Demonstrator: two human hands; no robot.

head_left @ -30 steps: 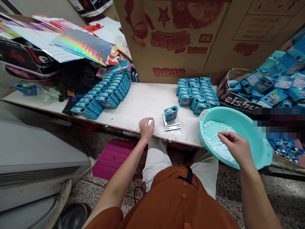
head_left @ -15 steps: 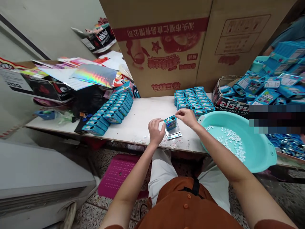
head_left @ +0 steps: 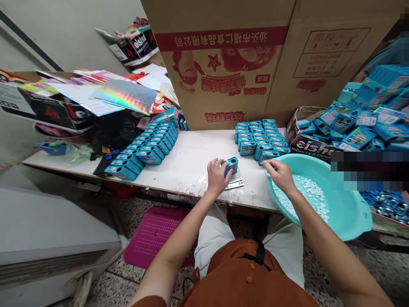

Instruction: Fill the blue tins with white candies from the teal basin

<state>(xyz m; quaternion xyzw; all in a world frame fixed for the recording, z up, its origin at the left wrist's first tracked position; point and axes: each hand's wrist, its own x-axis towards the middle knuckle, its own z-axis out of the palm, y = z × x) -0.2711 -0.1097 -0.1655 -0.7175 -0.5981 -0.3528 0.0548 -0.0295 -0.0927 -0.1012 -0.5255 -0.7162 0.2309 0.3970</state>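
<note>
My left hand (head_left: 217,177) is closed around the near left side of a small blue box (head_left: 234,164) with a round dark hole in its top. The box stands on or just above a small silver digital scale (head_left: 235,184); my fingers hide the contact. To the right, my right hand (head_left: 281,175) hovers over the left rim of a turquoise basin (head_left: 347,194), thumb and fingertips pinched together. Whether anything is between them cannot be made out. White tablets (head_left: 315,194) lie scattered in the basin.
Rows of blue boxes stand at left (head_left: 150,153) and at right (head_left: 255,138). A tall cardboard carton (head_left: 230,98) rises behind. A carton of jumbled blue boxes (head_left: 354,128) sits right, above blue and silver lids (head_left: 386,207). Papers (head_left: 124,96) are piled left.
My left hand has moved right and closed on the blue box. My right hand has left the box and moved right to the basin's rim.
</note>
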